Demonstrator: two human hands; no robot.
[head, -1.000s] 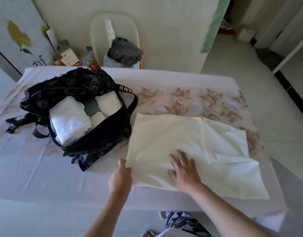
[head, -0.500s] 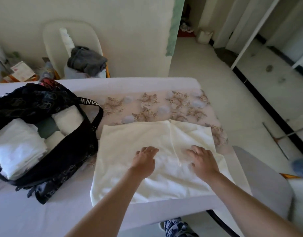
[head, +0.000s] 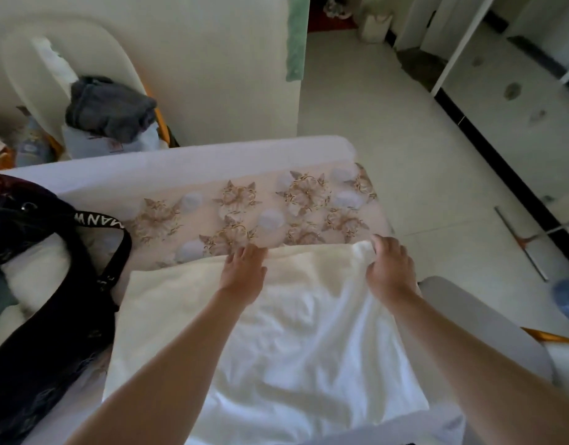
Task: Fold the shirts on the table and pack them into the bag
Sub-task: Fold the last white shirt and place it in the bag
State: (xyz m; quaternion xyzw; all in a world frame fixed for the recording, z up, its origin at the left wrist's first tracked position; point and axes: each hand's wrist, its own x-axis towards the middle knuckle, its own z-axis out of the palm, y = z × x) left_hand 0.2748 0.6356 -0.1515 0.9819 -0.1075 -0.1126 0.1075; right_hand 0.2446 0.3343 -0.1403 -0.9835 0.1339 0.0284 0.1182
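Observation:
A cream white shirt lies spread on the table in front of me, wrinkled in the middle. My left hand sits at the shirt's far edge near its centre, fingers curled over the hem. My right hand grips the shirt's far right corner, where the cloth bunches under the fingers. The black patterned bag stands at the left with its strap beside the shirt; folded white cloth shows inside it.
The table wears a white cover with a floral band across it. Behind it a white chair holds a grey garment. A grey chair stands at my right, close to the table's right edge.
Both hands slid from the middle of the shirt up to its far edge and took hold of it. The view swung right, so the bag is now mostly out of frame.

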